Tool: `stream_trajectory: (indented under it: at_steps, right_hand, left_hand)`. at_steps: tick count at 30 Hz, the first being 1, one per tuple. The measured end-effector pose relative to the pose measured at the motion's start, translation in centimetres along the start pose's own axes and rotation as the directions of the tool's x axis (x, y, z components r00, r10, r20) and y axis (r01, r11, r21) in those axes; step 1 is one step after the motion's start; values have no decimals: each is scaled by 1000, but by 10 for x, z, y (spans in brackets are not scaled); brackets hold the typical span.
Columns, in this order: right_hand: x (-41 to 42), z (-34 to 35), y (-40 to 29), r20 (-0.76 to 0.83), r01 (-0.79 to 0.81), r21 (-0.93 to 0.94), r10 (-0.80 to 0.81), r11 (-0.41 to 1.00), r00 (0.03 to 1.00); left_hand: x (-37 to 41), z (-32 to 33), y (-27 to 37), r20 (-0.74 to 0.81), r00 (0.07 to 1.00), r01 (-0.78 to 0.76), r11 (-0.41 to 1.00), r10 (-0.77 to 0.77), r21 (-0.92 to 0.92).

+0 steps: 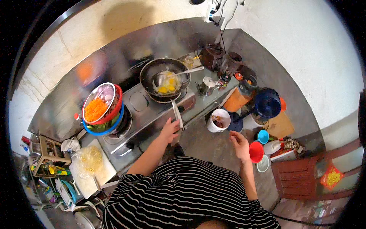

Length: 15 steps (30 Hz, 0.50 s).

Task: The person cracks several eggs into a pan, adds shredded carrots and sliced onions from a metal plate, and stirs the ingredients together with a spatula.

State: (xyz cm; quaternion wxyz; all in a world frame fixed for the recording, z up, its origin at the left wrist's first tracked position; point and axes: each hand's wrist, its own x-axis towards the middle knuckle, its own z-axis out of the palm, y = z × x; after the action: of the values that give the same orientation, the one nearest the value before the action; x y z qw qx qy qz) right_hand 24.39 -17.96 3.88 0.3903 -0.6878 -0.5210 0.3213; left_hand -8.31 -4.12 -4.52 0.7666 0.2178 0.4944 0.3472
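A wok (148, 73) sits on the right burner of a gas stove, its long handle (176, 113) pointing towards me. Several eggs with yellow yolks (167, 86) lie in it, with a metal ladle (183, 72) resting among them and over the rim. Beside the wok handle is my left hand (170, 130), fingers spread; whether it touches the handle is unclear. My right hand (239, 145) hangs in the air to the right, near a white bucket (219, 128) holding scraps, its fingers loosely curled and nothing visible in them.
Stacked on the left burner are a metal bowl of shredded carrot and onion (97, 109), a red basin (119, 100) and a blue basin (106, 132) with greens. A bag of noodles (90, 161) lies on a white cutting board (107, 171). Jars (209, 83) and plastic basins (256, 152) are at the right.
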Motion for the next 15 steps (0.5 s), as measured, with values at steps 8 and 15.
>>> stream_trajectory:
  at_steps: [8, 15]
  right_hand:
    - [143, -4, -31, 4, 77, -44, -76, 996, 997]
    - [271, 41, -52, 156, 462, -347, -436, 816, 886]
  left_hand:
    - [55, 4, 2, 58, 998, -26, 989, 35, -143]
    - [40, -9, 13, -48, 997, -56, 988, 63, 142]
